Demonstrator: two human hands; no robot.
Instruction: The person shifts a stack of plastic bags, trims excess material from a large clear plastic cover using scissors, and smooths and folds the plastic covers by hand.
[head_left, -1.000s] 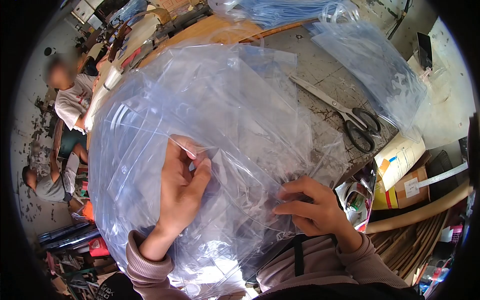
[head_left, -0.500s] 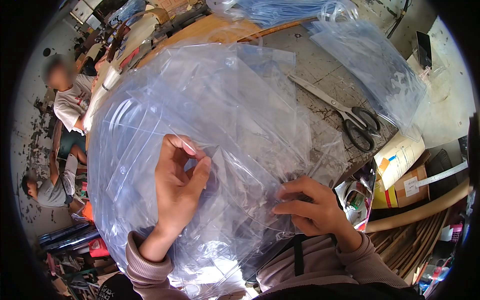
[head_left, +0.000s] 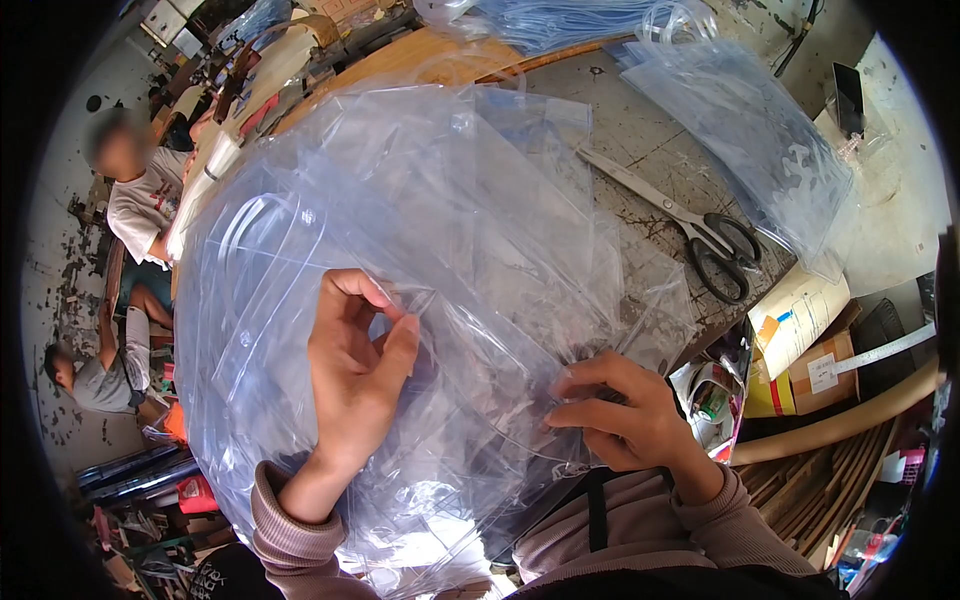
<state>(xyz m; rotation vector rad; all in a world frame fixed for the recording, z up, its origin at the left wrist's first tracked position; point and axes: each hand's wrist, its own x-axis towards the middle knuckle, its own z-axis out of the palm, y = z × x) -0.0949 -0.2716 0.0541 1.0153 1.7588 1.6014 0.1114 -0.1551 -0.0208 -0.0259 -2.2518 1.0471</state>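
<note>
A large heap of clear plastic bags point(head_left: 400, 170) spreads over the table in front of me, with curved clear handles at its left. My left hand point(head_left: 355, 360) is closed in a pinch, thumb against index finger, on the edge of a clear plastic bag near the heap's middle. To the right, my right hand point(head_left: 625, 410) has bent fingers gripping crumpled film at the heap's near right side; its fingertips are partly lost in the glare and folds. Black-handled scissors point(head_left: 690, 220) lie partly open on the table beyond my right hand, touched by neither hand.
A flat stack of clear bags point(head_left: 740, 130) lies at the back right, and more bluish film point(head_left: 560, 22) at the back. A cardboard box point(head_left: 825, 372) and a tan tube point(head_left: 840, 415) are at the right. Two people sit at the left.
The film left of and above my left hand has shifted slightly, its folds and a handle lying differently. Both hands stay almost in place.
</note>
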